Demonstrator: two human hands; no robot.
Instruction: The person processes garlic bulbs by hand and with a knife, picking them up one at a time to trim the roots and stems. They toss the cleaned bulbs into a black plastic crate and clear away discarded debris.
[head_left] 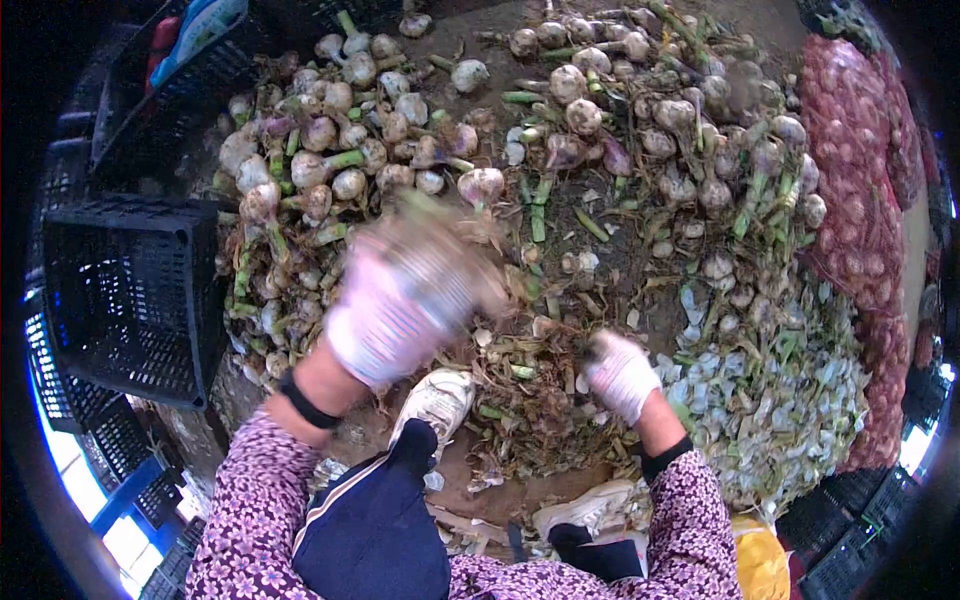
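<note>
My left hand, in a pale striped glove, is at the centre left, smeared by motion. A blurred brownish thing with some green is at its fingers; I cannot make out what it is. My right hand, gloved too, is closed at the right of centre, with something small and dark at its fingertips. Garlic bulbs with cut stems lie piled beyond my left hand. Another heap of garlic lies at the upper right. Roots and stem trimmings cover the ground between my hands.
An empty black crate stands at the left, with more crates around it. Red mesh sacks of bulbs line the right side. Pale peelings are heaped below them. My shoes are near the trimmings.
</note>
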